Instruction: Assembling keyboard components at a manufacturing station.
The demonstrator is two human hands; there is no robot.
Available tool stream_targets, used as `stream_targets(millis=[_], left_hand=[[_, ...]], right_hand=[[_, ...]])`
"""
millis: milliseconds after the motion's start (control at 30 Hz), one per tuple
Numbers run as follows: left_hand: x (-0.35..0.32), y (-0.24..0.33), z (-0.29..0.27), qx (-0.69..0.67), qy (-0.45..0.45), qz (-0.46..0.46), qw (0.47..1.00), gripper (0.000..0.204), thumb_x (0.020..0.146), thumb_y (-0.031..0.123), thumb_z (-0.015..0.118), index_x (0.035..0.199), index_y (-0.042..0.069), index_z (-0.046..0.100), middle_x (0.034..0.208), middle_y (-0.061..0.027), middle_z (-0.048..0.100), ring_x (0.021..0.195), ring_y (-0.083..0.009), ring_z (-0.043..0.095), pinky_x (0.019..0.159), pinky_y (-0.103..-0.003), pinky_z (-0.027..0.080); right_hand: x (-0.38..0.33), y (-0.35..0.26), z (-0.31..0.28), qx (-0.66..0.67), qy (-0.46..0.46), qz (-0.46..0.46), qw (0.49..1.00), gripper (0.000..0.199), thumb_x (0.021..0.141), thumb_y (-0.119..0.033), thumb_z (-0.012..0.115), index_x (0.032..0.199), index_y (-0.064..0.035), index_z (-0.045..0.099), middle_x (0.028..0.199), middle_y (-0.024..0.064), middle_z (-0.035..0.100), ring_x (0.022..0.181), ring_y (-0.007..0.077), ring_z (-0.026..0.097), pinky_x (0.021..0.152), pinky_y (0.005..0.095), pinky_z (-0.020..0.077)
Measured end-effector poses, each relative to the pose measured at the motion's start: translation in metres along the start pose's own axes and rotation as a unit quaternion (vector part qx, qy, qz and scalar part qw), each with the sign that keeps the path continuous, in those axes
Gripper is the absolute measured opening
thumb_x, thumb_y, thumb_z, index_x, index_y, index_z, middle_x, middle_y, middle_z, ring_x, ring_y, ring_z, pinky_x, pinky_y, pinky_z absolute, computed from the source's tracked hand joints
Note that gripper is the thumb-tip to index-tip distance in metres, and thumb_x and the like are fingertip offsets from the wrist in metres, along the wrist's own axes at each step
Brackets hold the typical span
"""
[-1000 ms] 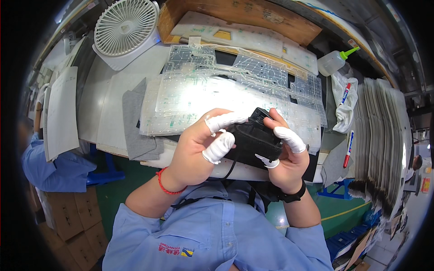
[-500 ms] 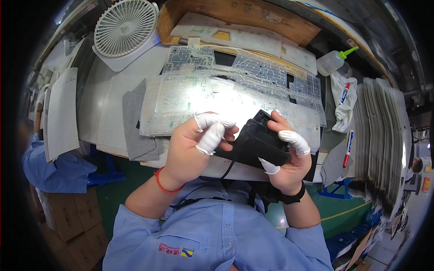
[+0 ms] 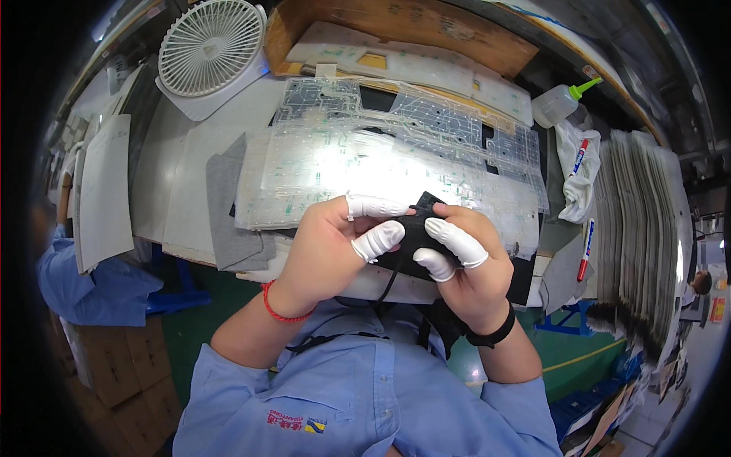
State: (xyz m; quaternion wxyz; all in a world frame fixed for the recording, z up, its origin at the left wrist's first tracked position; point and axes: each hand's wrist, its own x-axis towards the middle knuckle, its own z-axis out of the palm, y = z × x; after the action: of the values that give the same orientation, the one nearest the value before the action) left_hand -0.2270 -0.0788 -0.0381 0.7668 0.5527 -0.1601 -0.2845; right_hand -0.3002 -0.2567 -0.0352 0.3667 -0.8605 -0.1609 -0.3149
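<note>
One black corded device is being gripped between the left hand and the right hand, both being clamped on it from opposite sides, with white finger cots being worn. It is being held above the near side of the worktable, close to translucent circuit sheets. These are being flanked by a white fan at far left and a squeeze bottle at far right.
</note>
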Motion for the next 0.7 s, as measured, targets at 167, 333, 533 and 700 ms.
stream_targets(millis=[167, 333, 533, 700], left_hand=[[0.003, -0.007, -0.001, -0.057, -0.006, -0.043, 0.997, 0.017, 0.088, 0.005, 0.061, 0.104, -0.001, 0.061, 0.101, -0.0094, 0.065, 0.093, -0.0138, 0.063, 0.074, -0.026, 0.056], [0.005, -0.019, -0.004, -0.099, 0.016, -0.030, 0.994, 0.016, 0.089, 0.003, 0.059, 0.105, 0.001, 0.060, 0.100, -0.0091, 0.065, 0.091, -0.0135, 0.063, 0.070, -0.025, 0.056], [0.002, -0.023, -0.006, -0.204, 0.025, -0.046, 0.978, 0.014, 0.090, 0.001, 0.056, 0.104, 0.004, 0.058, 0.099, -0.0075, 0.064, 0.087, -0.0113, 0.062, 0.070, -0.023, 0.055], [0.000, -0.019, -0.006, -0.195, 0.051, -0.043, 0.978, 0.013, 0.089, 0.001, 0.057, 0.102, 0.004, 0.057, 0.098, -0.0061, 0.063, 0.087, -0.0110, 0.061, 0.070, -0.023, 0.054]], right_hand=[[-0.003, 0.003, 0.004, 0.029, 0.034, -0.007, 0.999, 0.024, 0.076, -0.007, 0.072, 0.098, -0.0019, 0.064, 0.085, 0.0112, 0.062, 0.083, 0.0291, 0.063, 0.076, 0.0366, 0.0518], [-0.006, 0.004, 0.010, 0.147, 0.119, 0.080, 0.979, 0.014, 0.082, -0.003, 0.067, 0.095, 0.0004, 0.061, 0.085, 0.0129, 0.061, 0.078, 0.0212, 0.060, 0.080, 0.0364, 0.0514], [-0.015, 0.010, 0.024, 0.279, 0.190, 0.134, 0.932, 0.008, 0.090, -0.003, 0.056, 0.095, 0.0024, 0.057, 0.092, 0.0120, 0.059, 0.085, 0.0187, 0.060, 0.083, 0.0312, 0.0478], [-0.013, 0.009, 0.026, 0.268, 0.209, 0.110, 0.934, 0.010, 0.090, -0.006, 0.057, 0.097, 0.0017, 0.058, 0.090, 0.0118, 0.059, 0.082, 0.0196, 0.059, 0.081, 0.0305, 0.0471]])
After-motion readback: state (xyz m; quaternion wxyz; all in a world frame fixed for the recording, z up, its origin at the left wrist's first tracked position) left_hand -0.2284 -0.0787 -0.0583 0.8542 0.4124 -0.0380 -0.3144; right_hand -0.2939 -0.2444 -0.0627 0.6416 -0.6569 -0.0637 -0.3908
